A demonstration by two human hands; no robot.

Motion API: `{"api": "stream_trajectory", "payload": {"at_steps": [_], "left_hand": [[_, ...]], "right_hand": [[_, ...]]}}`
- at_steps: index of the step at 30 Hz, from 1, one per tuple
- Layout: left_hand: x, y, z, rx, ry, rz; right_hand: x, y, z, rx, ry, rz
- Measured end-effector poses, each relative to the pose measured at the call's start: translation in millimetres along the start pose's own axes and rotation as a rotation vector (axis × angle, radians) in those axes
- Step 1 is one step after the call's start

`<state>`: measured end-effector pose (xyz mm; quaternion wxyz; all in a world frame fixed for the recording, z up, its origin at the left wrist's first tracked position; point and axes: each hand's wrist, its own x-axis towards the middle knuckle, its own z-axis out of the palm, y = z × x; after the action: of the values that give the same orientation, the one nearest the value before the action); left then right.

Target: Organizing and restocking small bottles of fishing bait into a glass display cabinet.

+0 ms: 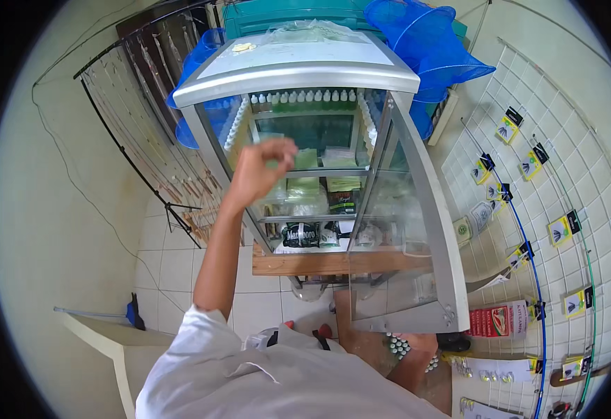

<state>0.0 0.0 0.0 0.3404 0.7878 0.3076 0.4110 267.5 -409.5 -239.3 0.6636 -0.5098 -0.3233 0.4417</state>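
Observation:
My left hand (258, 170) is raised in front of the upper part of a glass display cabinet (297, 78). Its fingers curve toward the thumb with a gap between them, and I see nothing held there. Behind it, small white-capped bottles (319, 97) line the top shelf, with pale green packets (304, 159) below them. The cabinet's framed glass door (439, 230) is swung out to the right. My right hand (417, 342) is low, against the door's bottom edge, its fingers hidden by the frame. Several small white-topped bottles (397, 345) are beside that hand.
The cabinet stands on a wooden bench (305, 264). Lower shelves hold dark packages (300, 235). Blue mesh nets (431, 42) hang behind. On the right, a white wire grid carries small yellow-and-black packs (563, 228), near a red box (490, 321). A rod rack (120, 136) stands left.

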Motion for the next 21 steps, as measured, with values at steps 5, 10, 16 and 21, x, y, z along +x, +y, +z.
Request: {"api": "stream_trajectory", "payload": {"at_steps": [5, 10, 16, 21], "left_hand": [[-100, -11, -21, -0.39, -0.273, 0.022], [-174, -34, -35, -0.653, -0.45, 0.039], [-212, -53, -46, -0.684, -0.445, -0.058], [-206, -68, -54, -0.473, -0.252, -0.09]], "right_hand": [[22, -86, 91, -0.181, -0.357, -0.135], [39, -86, 155, -0.337, -0.516, 0.076], [74, -58, 229, -0.293, -0.631, -0.045], [105, -29, 285, -0.054, -0.498, 0.044]]}}
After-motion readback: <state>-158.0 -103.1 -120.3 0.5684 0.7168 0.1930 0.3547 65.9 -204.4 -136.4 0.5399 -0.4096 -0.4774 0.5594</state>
